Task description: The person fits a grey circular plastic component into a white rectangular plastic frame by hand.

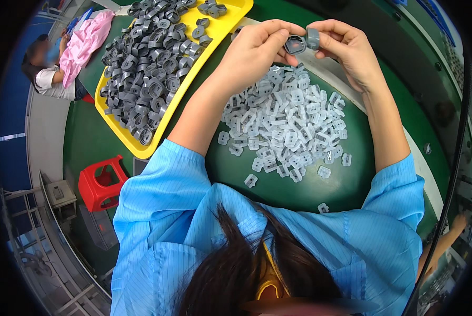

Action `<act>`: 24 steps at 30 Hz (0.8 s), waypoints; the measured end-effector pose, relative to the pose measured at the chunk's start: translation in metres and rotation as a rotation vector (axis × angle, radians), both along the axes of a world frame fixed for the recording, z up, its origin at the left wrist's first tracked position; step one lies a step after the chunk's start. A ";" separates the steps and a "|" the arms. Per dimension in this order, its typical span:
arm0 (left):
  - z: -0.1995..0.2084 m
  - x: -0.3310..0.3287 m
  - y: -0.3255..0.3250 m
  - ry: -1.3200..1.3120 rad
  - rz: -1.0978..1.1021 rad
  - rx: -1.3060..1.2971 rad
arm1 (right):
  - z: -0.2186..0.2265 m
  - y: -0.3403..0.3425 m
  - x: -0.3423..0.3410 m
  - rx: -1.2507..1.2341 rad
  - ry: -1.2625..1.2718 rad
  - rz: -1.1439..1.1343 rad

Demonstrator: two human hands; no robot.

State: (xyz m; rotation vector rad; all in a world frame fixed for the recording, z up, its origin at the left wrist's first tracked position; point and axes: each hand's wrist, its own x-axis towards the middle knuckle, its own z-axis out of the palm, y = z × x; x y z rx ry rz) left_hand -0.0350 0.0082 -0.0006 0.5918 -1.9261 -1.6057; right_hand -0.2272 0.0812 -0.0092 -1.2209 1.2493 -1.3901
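Observation:
Two grey plastic ring-shaped parts are held up side by side beyond the white pile. My left hand [259, 50] is closed on one grey ring-shaped part [295, 45], whose opening faces me. Thumb and fingers of my right hand [346, 50] pinch the other grey part [313, 39], seen from its side. The two parts are close together; whether they touch I cannot tell. Below my hands lies a heap of small translucent white plastic pieces [294, 113] with holes in them, several strewn at its near edge.
Left of my left arm, a yellow tray [180, 95] holds a heap of grey plastic parts [146, 68]. The green table [230, 176] lies under the white pieces. A red stool [101, 181] stands at the left. Another person [51, 73] with pink cloth [88, 45] is at far left.

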 end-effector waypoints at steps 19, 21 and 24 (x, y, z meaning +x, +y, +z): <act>-0.009 -0.005 0.002 0.021 0.140 0.113 | 0.009 0.002 0.003 0.012 0.023 -0.171; -0.011 -0.004 0.003 0.012 0.140 0.112 | 0.006 0.002 -0.001 0.001 0.018 -0.181; -0.010 -0.002 0.001 -0.006 0.107 0.137 | 0.017 0.010 0.019 -0.186 0.290 -0.211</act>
